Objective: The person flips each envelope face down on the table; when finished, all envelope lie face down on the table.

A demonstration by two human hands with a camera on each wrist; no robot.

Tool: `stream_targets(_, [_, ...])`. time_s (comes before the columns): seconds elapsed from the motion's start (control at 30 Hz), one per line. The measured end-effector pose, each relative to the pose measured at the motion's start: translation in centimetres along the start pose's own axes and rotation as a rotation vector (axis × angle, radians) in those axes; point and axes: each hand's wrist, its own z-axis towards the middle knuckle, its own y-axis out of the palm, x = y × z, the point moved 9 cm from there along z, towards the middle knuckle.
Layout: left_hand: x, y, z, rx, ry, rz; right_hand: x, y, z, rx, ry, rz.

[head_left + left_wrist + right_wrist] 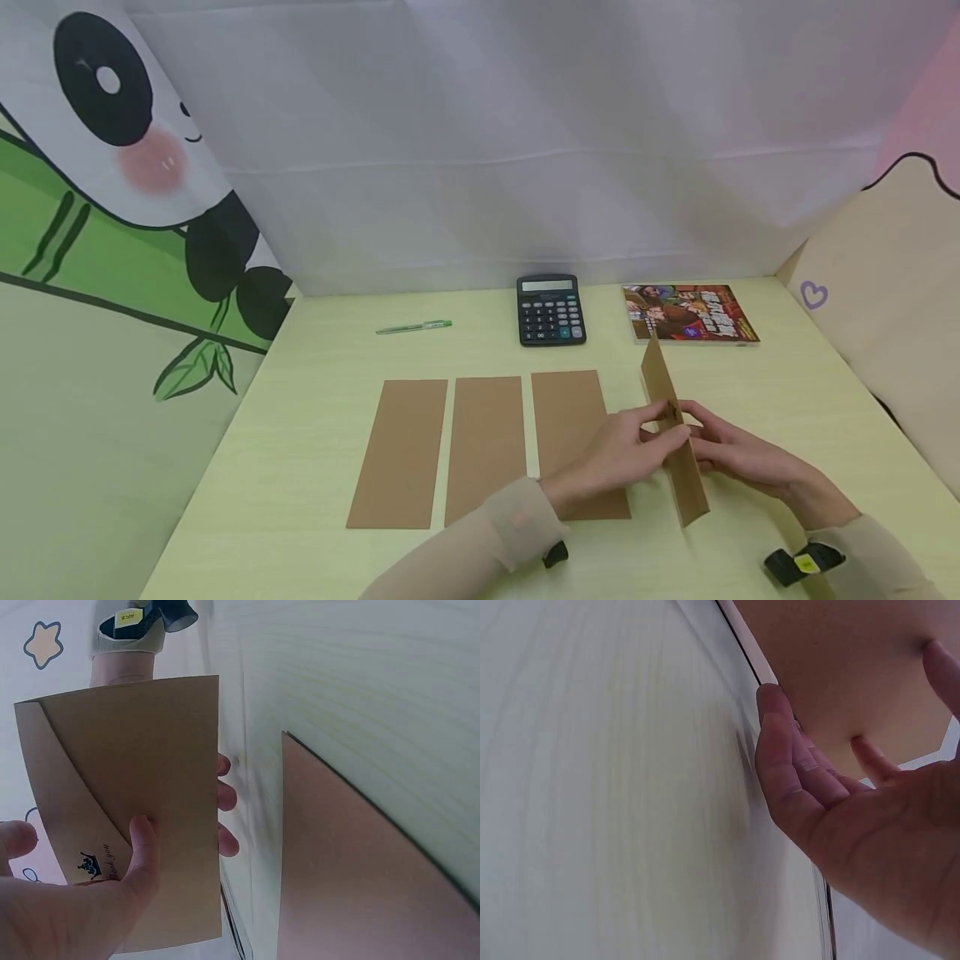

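Observation:
A brown paper envelope (687,487) with a pointed flap stands on its long edge, tilted, between both hands. My left hand (618,450) pinches it, the thumb pressing the flap beside a small dark crown print in the left wrist view. On the other side my right hand (750,458) holds it. Right fingertips (227,796) show past its edge in the left wrist view, and in the right wrist view other fingers touch the plain face (840,667). Left of the hands lie three flat brown paper rectangles; the nearest one (566,417) is partly covered by my left forearm.
A black calculator (551,310) sits at the table's back middle, with a green pen (414,327) to its left and a colourful book (690,313) to its right. Behind the pale table (300,433) hangs a white cloth (510,150).

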Motion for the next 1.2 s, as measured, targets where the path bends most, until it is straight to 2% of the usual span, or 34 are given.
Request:
stream_targets(0.13, [0.1, -0.2, -0.1, 0.016, 0.009, -0.025, 0.1, -0.2, 0.1, 0.022, -0.007, -0.047])
stream_targets(0.23, [0.2, -0.4, -0.2, 0.024, 0.038, -0.052, -0.1, -0.4, 0.1, 0.042, -0.023, -0.080])
stream_targets(0.47, [0.6, -1.1, -0.2, 0.074, 0.070, -0.114, -0.7, -1.0, -0.2, 0.083, -0.055, -0.139])
stream_targets(0.63, [0.7, -1.3, -0.4, 0.090, 0.081, -0.110, -0.5, -1.6, -0.3, 0.128, -0.041, -0.176])
stream_targets(0.9, [0.7, -2.0, -0.7, 0.143, 0.124, 0.019, -0.5, -2.4, -0.7, 0.209, -0.029, -0.266])
stream_targets(1.13, [0.1, -2.0, -0.8, 0.141, 0.101, 0.185, -0.6, -2.5, -0.9, 0.237, -0.023, -0.275])
stream_targets(1.2, [-0.1, -2.1, -0.8, 0.145, 0.092, 0.246, -0.5, -2.6, -0.8, 0.247, -0.015, -0.309])
